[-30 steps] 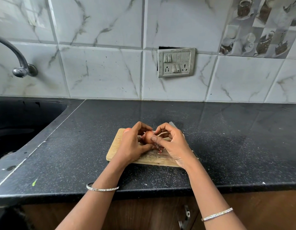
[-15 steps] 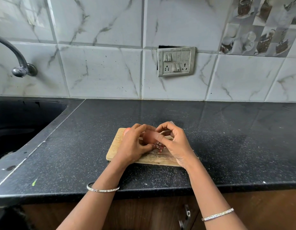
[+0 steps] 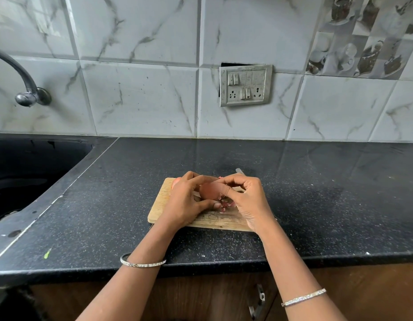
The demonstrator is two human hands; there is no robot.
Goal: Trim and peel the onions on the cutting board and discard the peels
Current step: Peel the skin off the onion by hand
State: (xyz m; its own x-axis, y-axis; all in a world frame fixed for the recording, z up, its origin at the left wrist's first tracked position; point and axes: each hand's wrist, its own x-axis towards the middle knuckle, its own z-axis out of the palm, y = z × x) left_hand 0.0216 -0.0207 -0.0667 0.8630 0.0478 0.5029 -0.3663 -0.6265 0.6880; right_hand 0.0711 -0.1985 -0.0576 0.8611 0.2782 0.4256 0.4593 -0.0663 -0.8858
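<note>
Both of your hands are curled round one onion, which you hold just above the middle of the wooden cutting board. Your left hand cups the onion from its left side, fingers over the top and thumb underneath. Your right hand pinches at the onion's right end with its thumb and fingertips; I cannot tell whether a strip of skin is between them. Small pink and white peel scraps lie on the board right under the onion, between your two thumbs. Something pinkish shows at the board's far left corner, mostly hidden behind your left hand. A slim grey object pokes out past your right hand at the board's far edge; too little shows to name it. The board sits on the black speckled desk, near its front edge, well apart from the dark sink on your left. You wear a thin bracelet on each wrist.
</note>
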